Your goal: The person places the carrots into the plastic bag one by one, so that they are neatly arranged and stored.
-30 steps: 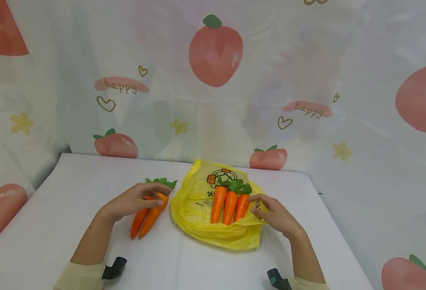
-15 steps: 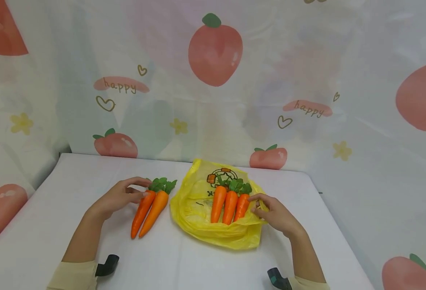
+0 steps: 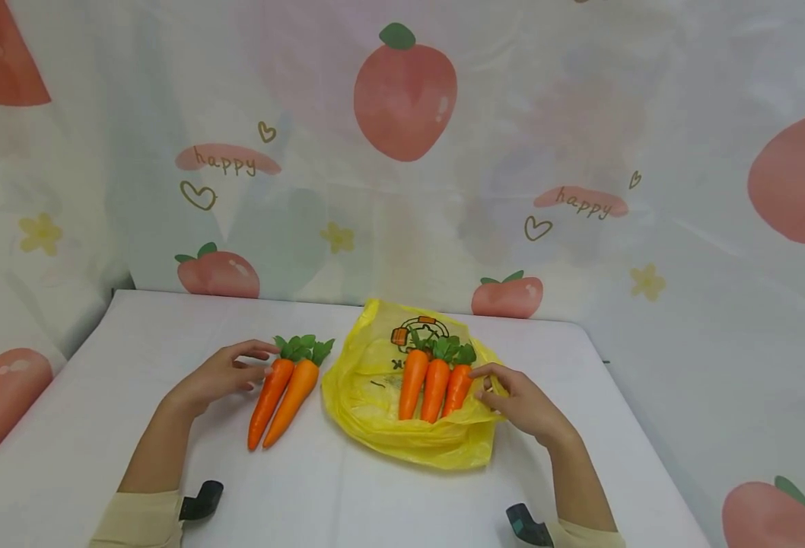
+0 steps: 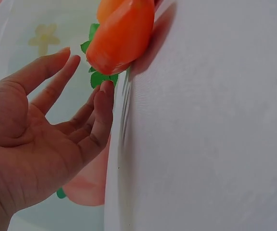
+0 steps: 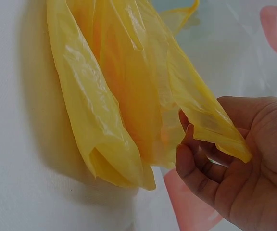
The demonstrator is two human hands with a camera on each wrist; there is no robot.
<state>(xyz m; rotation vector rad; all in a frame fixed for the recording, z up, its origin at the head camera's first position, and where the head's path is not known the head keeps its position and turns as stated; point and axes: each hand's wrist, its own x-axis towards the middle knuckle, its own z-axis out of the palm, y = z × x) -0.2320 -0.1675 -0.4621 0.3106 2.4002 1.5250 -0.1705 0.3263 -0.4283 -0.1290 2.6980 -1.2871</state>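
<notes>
Two orange carrots [image 3: 290, 402] with green leafy tops lie side by side on the table, left of the bag. My left hand [image 3: 227, 374] hovers at the left carrot's upper end, fingers spread and loosely bent. In the left wrist view this hand [image 4: 42, 125] holds nothing, and a carrot [image 4: 124, 38] lies just beyond its fingertips. Three more carrots [image 3: 434, 388] rest in the mouth of a yellow plastic bag [image 3: 402, 449], leaves toward the back. At the bag's right edge my right hand [image 3: 522, 403] pinches the film; the right wrist view shows its fingers [image 5: 196, 178] curled at the bag's rim.
A white-covered table [image 3: 334, 510] carries everything. Behind it and at both sides hangs a fabric backdrop [image 3: 307, 114] printed with fruit, flowers and hearts. Wrist cameras [image 3: 202, 501] stick out from both sleeves.
My left hand has drawn back leftward from over the two carrots, uncovering them, then sunk slightly beside the left one. The right hand, bag and carrots stay in place.
</notes>
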